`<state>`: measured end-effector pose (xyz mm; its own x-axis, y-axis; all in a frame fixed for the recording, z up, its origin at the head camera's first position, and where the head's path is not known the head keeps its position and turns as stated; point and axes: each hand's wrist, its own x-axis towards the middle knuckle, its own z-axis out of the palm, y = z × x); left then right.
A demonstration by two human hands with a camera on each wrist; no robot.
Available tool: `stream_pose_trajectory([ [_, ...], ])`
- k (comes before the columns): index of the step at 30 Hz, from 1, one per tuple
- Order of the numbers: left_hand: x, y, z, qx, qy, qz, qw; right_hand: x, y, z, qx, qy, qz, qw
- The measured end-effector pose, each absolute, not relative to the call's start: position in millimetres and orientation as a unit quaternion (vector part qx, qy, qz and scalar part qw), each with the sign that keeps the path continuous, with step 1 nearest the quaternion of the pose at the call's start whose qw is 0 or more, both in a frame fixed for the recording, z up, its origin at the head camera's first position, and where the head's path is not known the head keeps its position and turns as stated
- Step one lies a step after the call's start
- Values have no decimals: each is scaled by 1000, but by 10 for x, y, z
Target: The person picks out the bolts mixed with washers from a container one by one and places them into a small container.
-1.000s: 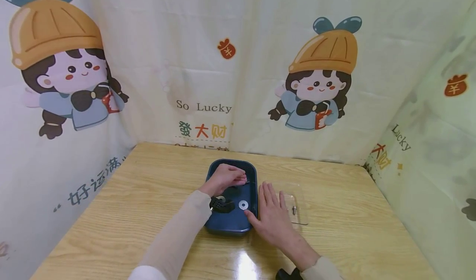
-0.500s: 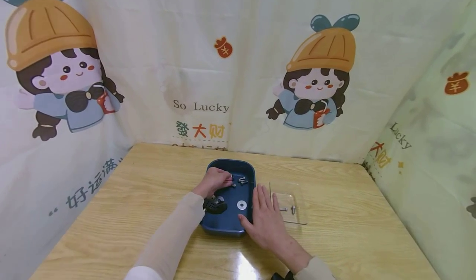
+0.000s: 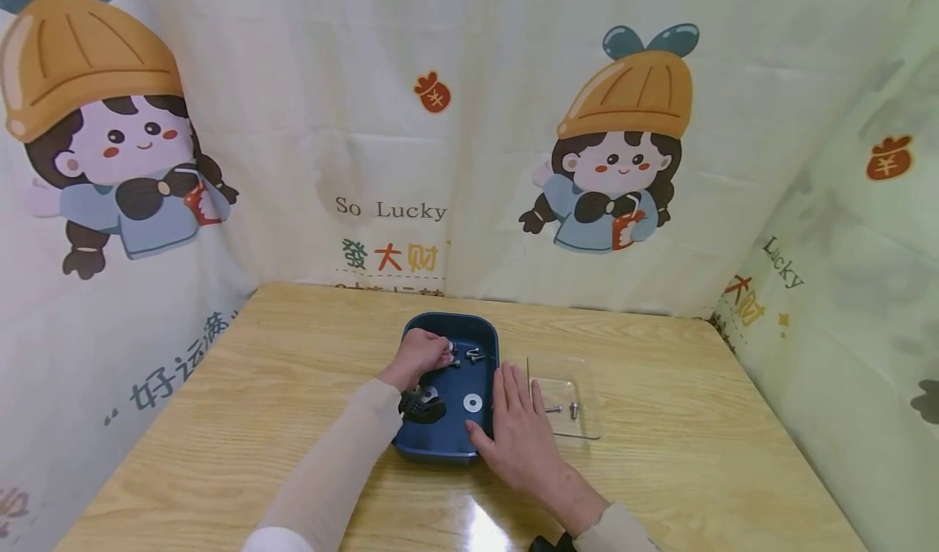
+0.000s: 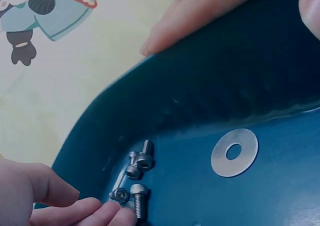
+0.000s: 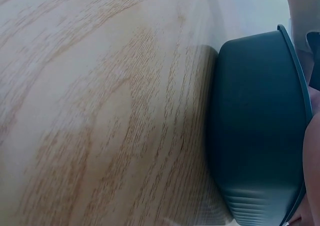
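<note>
A dark blue tray (image 3: pixel 495 340) stands on the table, holding loose socket-head bolts (image 3: pixel 473 355) at its far end and a flat washer (image 3: pixel 473 403) nearer the middle. My left hand (image 3: pixel 420 356) reaches into the far left of the tray, fingers bent. In the left wrist view its fingertips lie right against the bolts (image 4: pixel 138 196); whether they pinch one, I cannot tell. A second washer (image 3: pixel 429 392) is partly hidden by the black wrist device (image 3: pixel 421 409). My right hand (image 3: pixel 522 434) rests flat along the tray's right side, fingers straight, thumb at the rim.
A shallow clear plastic tray (image 3: pixel 587 430) sits to the right of my right hand, holding two bolts (image 3: pixel 575 410). The wooden table (image 3: pixel 682 454) ends at a printed curtain (image 3: pixel 484 226) behind and on both sides.
My left hand has drawn left across the tray's far end, uncovering several bolts. My right hand has shifted slightly left, and a second bolt in the clear tray now shows.
</note>
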<state>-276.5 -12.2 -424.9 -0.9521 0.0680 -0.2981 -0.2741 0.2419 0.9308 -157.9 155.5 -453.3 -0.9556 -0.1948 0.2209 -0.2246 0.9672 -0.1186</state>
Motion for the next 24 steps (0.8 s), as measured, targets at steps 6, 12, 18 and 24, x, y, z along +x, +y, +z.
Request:
stream_pose_trajectory([
  [6,-2741,-119,-4283,-63,772,612,159,-1581,1548,-4541,109,-987,70,94],
  [12,-2744,-46,-4297,-45,762,623,169,-1588,1544,-4534,104,-988,66,93],
  [18,-2750,36,-4319,-43,765,612,194,-1585,1552,-4526,108,-988,66,90],
  [24,-2735,85,-4319,-37,760,606,235,-1578,1556,-4521,105,-988,72,89],
])
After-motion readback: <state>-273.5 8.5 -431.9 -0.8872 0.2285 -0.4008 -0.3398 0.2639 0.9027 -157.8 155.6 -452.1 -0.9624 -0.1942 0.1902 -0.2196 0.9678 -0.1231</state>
